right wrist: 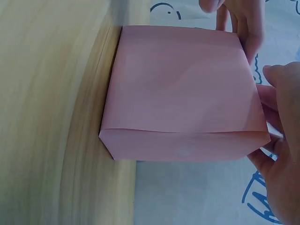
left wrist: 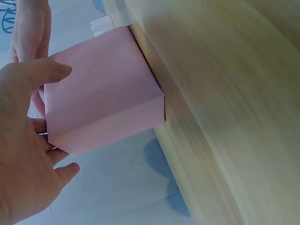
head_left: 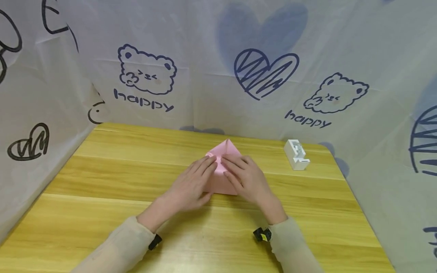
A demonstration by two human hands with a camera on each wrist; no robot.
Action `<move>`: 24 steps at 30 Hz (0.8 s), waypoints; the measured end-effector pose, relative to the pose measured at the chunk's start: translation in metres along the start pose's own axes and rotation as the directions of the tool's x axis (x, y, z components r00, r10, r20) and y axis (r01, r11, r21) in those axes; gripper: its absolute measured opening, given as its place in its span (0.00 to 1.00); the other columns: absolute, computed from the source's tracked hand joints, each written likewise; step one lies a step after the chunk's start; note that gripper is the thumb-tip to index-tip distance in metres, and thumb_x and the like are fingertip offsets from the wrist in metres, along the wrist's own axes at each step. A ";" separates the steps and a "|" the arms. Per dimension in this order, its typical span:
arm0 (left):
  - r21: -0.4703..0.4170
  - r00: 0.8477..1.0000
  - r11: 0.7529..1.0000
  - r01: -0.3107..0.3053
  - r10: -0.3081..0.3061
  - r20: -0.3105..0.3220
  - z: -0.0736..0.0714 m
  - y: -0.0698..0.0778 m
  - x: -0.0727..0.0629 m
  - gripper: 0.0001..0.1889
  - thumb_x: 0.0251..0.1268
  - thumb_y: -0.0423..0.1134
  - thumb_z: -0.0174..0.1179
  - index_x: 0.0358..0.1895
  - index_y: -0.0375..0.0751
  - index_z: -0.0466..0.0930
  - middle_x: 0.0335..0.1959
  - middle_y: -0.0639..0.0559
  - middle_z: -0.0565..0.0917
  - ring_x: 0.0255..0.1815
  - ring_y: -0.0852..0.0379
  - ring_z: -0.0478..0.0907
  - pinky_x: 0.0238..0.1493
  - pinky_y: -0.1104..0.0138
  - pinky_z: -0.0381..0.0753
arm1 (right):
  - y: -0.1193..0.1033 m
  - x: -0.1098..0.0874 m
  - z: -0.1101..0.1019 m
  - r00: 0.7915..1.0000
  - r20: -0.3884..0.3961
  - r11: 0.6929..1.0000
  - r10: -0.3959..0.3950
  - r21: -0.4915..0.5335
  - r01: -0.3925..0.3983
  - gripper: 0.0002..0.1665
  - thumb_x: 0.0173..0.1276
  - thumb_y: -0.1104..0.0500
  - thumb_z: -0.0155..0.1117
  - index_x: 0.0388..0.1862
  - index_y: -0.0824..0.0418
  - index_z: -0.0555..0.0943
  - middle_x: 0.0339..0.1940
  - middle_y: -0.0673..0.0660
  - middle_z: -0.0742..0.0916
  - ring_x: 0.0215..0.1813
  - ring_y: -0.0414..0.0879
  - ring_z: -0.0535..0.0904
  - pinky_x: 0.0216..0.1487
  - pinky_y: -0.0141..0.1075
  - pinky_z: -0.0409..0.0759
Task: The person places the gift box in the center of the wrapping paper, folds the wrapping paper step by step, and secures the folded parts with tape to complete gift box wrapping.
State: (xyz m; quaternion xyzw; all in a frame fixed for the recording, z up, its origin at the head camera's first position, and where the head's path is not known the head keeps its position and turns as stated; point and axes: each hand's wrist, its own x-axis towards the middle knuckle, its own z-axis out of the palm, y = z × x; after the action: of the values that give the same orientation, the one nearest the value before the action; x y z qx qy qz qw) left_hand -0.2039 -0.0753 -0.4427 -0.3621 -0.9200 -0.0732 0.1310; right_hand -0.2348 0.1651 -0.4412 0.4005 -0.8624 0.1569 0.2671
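Observation:
A pink paper-wrapped box [head_left: 222,184] stands on the table between the two hands, its far end folded into a pointed flap [head_left: 228,144]. Across its top left lie the straight fingers of the left hand [head_left: 194,180]; the thumb extends over the near face, as the left wrist view shows. The right hand [head_left: 247,178] rests its extended fingers on the top from the right. In the right wrist view the box [right wrist: 183,79] shows a wide flat face and a folded lower strip. The undersides of the fingers on top are hidden.
A small white plastic holder with a notch [head_left: 296,155] stands at the back right of the wooden table [head_left: 119,174]. Printed fabric [head_left: 205,68] with bears and hearts hangs behind the table and at both sides. Black wrist cameras [head_left: 262,234] sit at the sleeve cuffs.

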 end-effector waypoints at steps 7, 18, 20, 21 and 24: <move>-0.112 0.998 0.992 0.053 -0.048 0.045 -0.002 -0.003 -0.006 0.51 0.68 0.49 0.69 0.84 0.35 0.49 0.86 0.40 0.45 0.86 0.41 0.45 0.83 0.47 0.49 | -0.003 -0.001 0.003 1.000 0.024 1.000 0.019 -0.005 -0.019 0.32 0.86 0.41 0.42 0.67 0.61 0.83 0.68 0.55 0.85 0.57 0.55 0.79 0.61 0.47 0.79; -0.034 0.998 0.998 0.051 -0.050 0.035 -0.008 -0.006 -0.002 0.48 0.64 0.49 0.71 0.81 0.31 0.56 0.84 0.38 0.56 0.83 0.39 0.56 0.82 0.47 0.55 | -0.006 -0.003 0.000 0.996 0.058 0.997 0.066 -0.033 -0.064 0.41 0.85 0.33 0.33 0.69 0.57 0.82 0.69 0.52 0.83 0.54 0.52 0.79 0.56 0.44 0.78; -0.047 0.998 0.997 0.056 -0.054 0.037 -0.008 -0.007 -0.002 0.48 0.65 0.49 0.71 0.81 0.32 0.56 0.84 0.39 0.56 0.83 0.40 0.55 0.82 0.48 0.55 | -0.005 -0.002 0.001 0.996 0.062 0.997 0.065 -0.036 -0.063 0.42 0.84 0.32 0.32 0.69 0.57 0.82 0.69 0.52 0.83 0.53 0.52 0.79 0.55 0.44 0.78; -0.051 0.998 0.997 0.059 -0.057 0.038 -0.008 -0.007 -0.002 0.48 0.65 0.49 0.71 0.82 0.32 0.56 0.84 0.39 0.55 0.83 0.40 0.55 0.82 0.49 0.54 | -0.005 -0.002 0.001 0.996 0.065 0.997 0.064 -0.037 -0.062 0.42 0.84 0.32 0.32 0.69 0.57 0.82 0.70 0.52 0.83 0.53 0.52 0.78 0.54 0.44 0.78; -0.052 0.997 0.996 0.067 -0.065 0.041 -0.007 -0.008 -0.004 0.49 0.66 0.49 0.70 0.83 0.32 0.53 0.85 0.39 0.53 0.84 0.40 0.54 0.82 0.50 0.53 | -0.005 -0.002 0.001 0.996 0.072 0.998 0.061 -0.037 -0.059 0.42 0.84 0.32 0.32 0.70 0.57 0.81 0.70 0.52 0.83 0.51 0.52 0.78 0.52 0.43 0.77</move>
State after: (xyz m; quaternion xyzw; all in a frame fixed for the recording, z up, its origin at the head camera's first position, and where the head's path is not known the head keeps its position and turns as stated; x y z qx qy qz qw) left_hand -0.2050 -0.0853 -0.4376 -0.3364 -0.9315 -0.0950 0.1007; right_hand -0.2300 0.1627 -0.4428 0.3752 -0.8857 0.1351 0.2376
